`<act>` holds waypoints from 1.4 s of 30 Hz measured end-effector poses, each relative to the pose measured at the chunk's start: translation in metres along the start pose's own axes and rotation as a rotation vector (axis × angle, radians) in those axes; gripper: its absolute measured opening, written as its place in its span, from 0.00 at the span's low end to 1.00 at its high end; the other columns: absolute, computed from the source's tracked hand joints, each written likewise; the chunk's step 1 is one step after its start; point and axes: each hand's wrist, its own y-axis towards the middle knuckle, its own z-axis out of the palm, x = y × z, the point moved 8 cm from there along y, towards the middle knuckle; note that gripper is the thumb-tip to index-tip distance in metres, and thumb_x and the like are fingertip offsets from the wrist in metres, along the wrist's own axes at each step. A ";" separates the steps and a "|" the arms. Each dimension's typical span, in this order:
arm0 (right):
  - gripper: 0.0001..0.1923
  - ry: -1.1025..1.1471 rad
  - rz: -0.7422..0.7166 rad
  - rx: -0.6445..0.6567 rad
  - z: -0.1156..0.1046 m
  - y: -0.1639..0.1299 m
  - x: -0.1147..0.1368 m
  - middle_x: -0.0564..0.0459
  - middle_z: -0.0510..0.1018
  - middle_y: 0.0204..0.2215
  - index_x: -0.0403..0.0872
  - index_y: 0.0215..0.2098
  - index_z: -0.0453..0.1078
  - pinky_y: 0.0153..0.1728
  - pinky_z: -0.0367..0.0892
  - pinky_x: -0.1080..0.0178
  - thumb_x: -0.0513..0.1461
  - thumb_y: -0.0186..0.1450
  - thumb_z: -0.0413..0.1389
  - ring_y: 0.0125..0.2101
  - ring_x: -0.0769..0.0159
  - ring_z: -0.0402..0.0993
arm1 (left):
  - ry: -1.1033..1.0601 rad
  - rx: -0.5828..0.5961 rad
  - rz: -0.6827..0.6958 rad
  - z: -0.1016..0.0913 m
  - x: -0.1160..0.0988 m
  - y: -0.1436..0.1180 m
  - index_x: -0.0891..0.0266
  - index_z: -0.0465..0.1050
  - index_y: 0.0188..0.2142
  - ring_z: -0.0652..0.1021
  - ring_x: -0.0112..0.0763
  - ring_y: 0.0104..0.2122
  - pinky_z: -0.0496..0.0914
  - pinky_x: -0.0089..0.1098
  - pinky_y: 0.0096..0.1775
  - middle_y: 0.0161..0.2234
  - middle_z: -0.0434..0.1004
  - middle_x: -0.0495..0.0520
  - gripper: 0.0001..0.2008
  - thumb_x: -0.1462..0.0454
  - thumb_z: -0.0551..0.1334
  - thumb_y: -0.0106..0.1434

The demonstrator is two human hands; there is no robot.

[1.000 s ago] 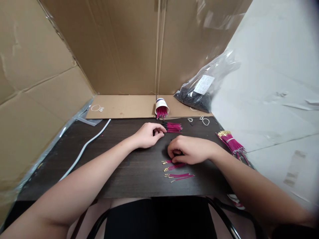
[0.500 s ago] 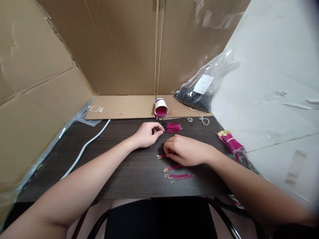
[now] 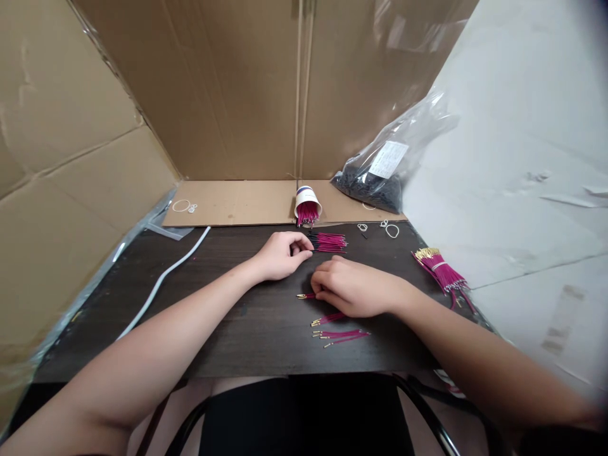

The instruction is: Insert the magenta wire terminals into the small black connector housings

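My left hand (image 3: 281,254) rests on the dark table (image 3: 228,316), fingers curled at the black ends of a small pile of magenta wires (image 3: 329,242). My right hand (image 3: 352,287) lies just in front of it, pinching one magenta wire (image 3: 304,296) whose gold tip sticks out to the left. Several loose magenta wires (image 3: 339,332) with gold tips lie on the table just below my right hand.
A tipped paper cup (image 3: 306,204) full of magenta wires lies on a cardboard sheet (image 3: 228,204) at the back. A plastic bag of black parts (image 3: 380,177) leans at the back right. A banded wire bundle (image 3: 441,271) lies right. A white cable (image 3: 161,282) runs left.
My right hand has moved up and left from the loose wires, carrying one wire with it. My left hand has stayed by the pile.
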 end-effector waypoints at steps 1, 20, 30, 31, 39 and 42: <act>0.05 -0.013 0.005 -0.001 0.000 0.000 0.000 0.50 0.75 0.39 0.41 0.40 0.73 0.45 0.59 0.62 0.29 0.76 0.61 0.39 0.64 0.67 | 0.000 -0.001 0.002 0.000 0.000 0.000 0.66 0.83 0.42 0.68 0.26 0.26 0.64 0.31 0.32 0.29 0.78 0.52 0.09 0.61 0.69 0.68; 0.05 -0.049 0.003 -0.055 0.004 0.002 -0.001 0.49 0.74 0.42 0.40 0.42 0.73 0.44 0.61 0.61 0.32 0.79 0.62 0.40 0.63 0.68 | 0.009 0.010 0.000 0.001 0.001 0.001 0.66 0.83 0.40 0.69 0.27 0.27 0.64 0.32 0.33 0.30 0.79 0.52 0.08 0.62 0.70 0.67; 0.06 -0.075 -0.042 -0.145 -0.004 -0.001 0.003 0.48 0.72 0.39 0.41 0.42 0.68 0.43 0.60 0.61 0.29 0.78 0.59 0.37 0.63 0.63 | -0.024 0.006 -0.012 0.000 0.004 0.001 0.65 0.82 0.40 0.69 0.27 0.27 0.64 0.32 0.33 0.30 0.78 0.52 0.08 0.61 0.70 0.67; 0.06 -0.035 -0.042 -0.173 -0.009 -0.001 0.000 0.49 0.72 0.38 0.41 0.42 0.67 0.41 0.59 0.62 0.29 0.78 0.57 0.36 0.64 0.63 | -0.034 0.006 -0.018 0.000 0.005 0.001 0.65 0.82 0.40 0.69 0.27 0.27 0.64 0.32 0.32 0.30 0.78 0.51 0.09 0.60 0.70 0.67; 0.07 0.232 -0.039 -0.509 -0.050 -0.010 -0.037 0.52 0.80 0.41 0.43 0.53 0.74 0.43 0.66 0.64 0.33 0.78 0.57 0.39 0.67 0.76 | -0.138 0.002 -0.060 0.002 0.015 0.004 0.66 0.82 0.42 0.73 0.30 0.30 0.66 0.32 0.34 0.33 0.80 0.54 0.13 0.57 0.70 0.66; 0.07 0.179 0.025 -0.596 -0.052 -0.012 -0.053 0.52 0.82 0.41 0.44 0.50 0.78 0.41 0.67 0.64 0.35 0.78 0.58 0.38 0.66 0.78 | -0.138 0.002 -0.060 0.002 0.015 0.005 0.66 0.83 0.43 0.73 0.30 0.32 0.66 0.32 0.35 0.34 0.81 0.55 0.14 0.56 0.70 0.67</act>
